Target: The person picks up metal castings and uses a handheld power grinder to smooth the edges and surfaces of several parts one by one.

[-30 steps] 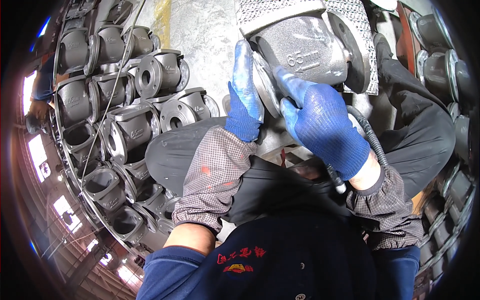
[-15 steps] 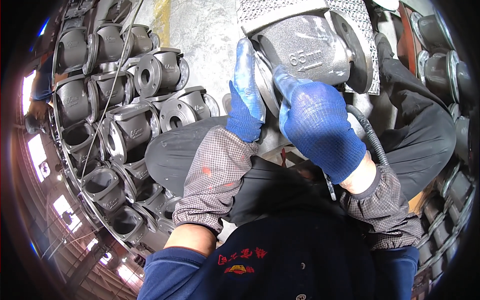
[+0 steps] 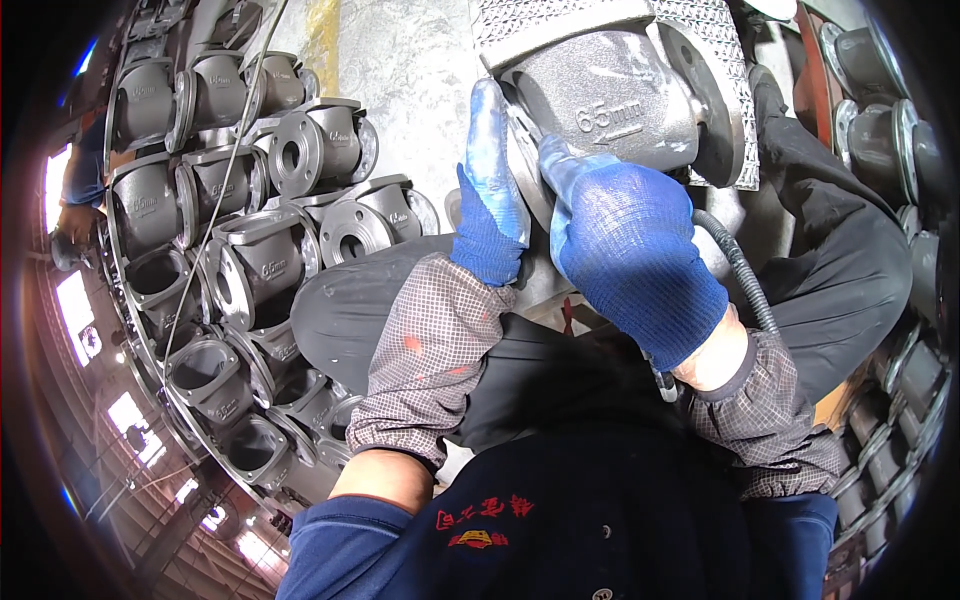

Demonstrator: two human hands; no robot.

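A grey cast-metal valve body with round flanges lies on its side in front of me, raised markings facing up. My left hand, in a blue coated glove, lies along the outside of its left flange, fingers straight and together; the thumb is hidden. My right hand, gloved alike, is closed at the inner side of that flange, index finger pointing along it. Whatever the right fingers wrap round is hidden beneath the glove. A dark thin end shows below the right wrist, and a grey ribbed hose runs behind it.
The valve body rests against a patterned metal plate. Rows of similar castings stand at the left, and more castings are stacked at the right. My bent legs frame the work. Another person's arm shows at the far left.
My right hand has shifted slightly left and down along the flange, and the thin end below its wrist has moved with it. The left hand and valve body stay nearly still.
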